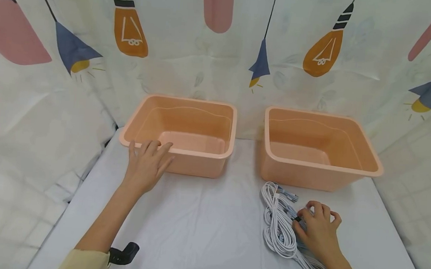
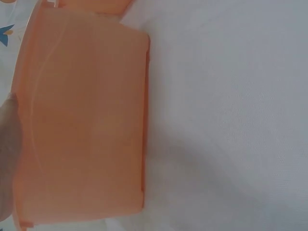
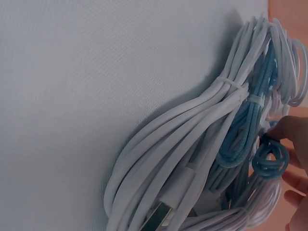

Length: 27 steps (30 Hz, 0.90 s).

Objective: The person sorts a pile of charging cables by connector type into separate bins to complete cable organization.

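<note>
My left hand (image 1: 146,167) lies over the near rim of the left peach plastic bin (image 1: 183,164), its fingers spread. In the left wrist view, part of that hand (image 2: 8,159) shows at the rim, beside the bin's side wall (image 2: 86,120). My right hand (image 1: 319,231) is at a pile of coiled cables in front of the right bin. Its thumb and fingers pinch a small coiled blue cable (image 3: 270,160), seen in the right wrist view. Beside it lie a tied white cable bundle (image 1: 278,226) and another blue cable bundle (image 3: 245,130). A metal plug (image 3: 156,217) pokes out among the white loops.
The right peach bin (image 1: 317,175) stands just behind the cables, its inside floor visible. Both bins stand at the back of the white-covered table (image 1: 209,221). A printed curtain (image 1: 212,67) hangs behind them. A black strap piece (image 1: 124,254) sits at my left sleeve.
</note>
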Each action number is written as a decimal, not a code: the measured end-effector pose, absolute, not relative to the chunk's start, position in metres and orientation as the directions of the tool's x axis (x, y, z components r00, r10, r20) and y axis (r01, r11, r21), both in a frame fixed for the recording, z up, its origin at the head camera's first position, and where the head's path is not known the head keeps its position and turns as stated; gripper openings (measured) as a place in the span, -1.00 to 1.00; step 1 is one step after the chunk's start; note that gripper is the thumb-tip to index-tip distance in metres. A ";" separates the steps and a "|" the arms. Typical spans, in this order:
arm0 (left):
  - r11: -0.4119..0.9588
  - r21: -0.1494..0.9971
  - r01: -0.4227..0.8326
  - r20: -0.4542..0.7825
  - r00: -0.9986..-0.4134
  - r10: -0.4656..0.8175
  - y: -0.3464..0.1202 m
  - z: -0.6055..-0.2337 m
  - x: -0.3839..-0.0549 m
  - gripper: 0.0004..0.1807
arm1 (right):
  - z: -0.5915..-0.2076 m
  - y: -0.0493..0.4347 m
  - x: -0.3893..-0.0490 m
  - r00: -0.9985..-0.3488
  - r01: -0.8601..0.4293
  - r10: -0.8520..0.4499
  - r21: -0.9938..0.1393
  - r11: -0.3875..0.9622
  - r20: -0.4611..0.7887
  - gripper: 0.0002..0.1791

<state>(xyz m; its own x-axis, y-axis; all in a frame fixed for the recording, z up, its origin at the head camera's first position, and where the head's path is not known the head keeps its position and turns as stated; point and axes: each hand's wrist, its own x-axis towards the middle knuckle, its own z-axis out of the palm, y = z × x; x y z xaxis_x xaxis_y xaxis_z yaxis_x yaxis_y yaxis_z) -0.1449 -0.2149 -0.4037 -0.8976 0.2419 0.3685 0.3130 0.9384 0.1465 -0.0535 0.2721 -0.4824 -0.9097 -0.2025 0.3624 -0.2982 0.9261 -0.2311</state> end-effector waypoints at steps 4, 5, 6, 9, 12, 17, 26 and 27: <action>0.937 0.143 0.318 0.394 -0.887 0.241 -0.215 -0.404 -0.147 -0.64 | -0.482 0.272 -0.053 -0.905 -0.303 -0.206 -0.226 0.926 0.371 -0.79; 0.937 0.142 0.318 0.396 -0.886 0.240 -0.215 -0.404 -0.147 -0.67 | -0.481 0.272 -0.053 -0.904 -0.306 -0.210 -0.219 0.927 0.372 -0.79; 0.936 0.142 0.321 0.406 -0.881 0.241 -0.215 -0.404 -0.147 -0.69 | -0.480 0.272 -0.053 -0.904 -0.306 -0.214 -0.212 0.928 0.369 -0.78; 0.932 0.138 0.334 0.436 -0.866 0.245 -0.215 -0.405 -0.148 -0.76 | -0.478 0.272 -0.054 -0.905 -0.307 -0.221 -0.199 0.931 0.365 -0.75; 0.930 0.130 0.344 0.469 -0.848 0.248 -0.215 -0.406 -0.148 -0.79 | -0.476 0.272 -0.055 -0.887 -0.338 -0.240 -0.200 0.920 0.395 -0.72; 0.927 0.108 0.358 0.523 -0.814 0.253 -0.215 -0.408 -0.148 -0.80 | -0.474 0.273 -0.058 -0.846 -0.407 -0.278 -0.215 0.888 0.455 -0.69; 0.921 0.066 0.383 0.604 -0.750 0.269 -0.213 -0.417 -0.151 -0.78 | -0.461 0.269 -0.060 -0.875 -0.385 -0.247 -0.290 0.876 0.415 -0.69; 0.920 0.066 0.387 0.610 -0.745 0.270 -0.212 -0.417 -0.151 -0.78 | -0.459 0.268 -0.061 -0.872 -0.392 -0.251 -0.294 0.872 0.420 -0.69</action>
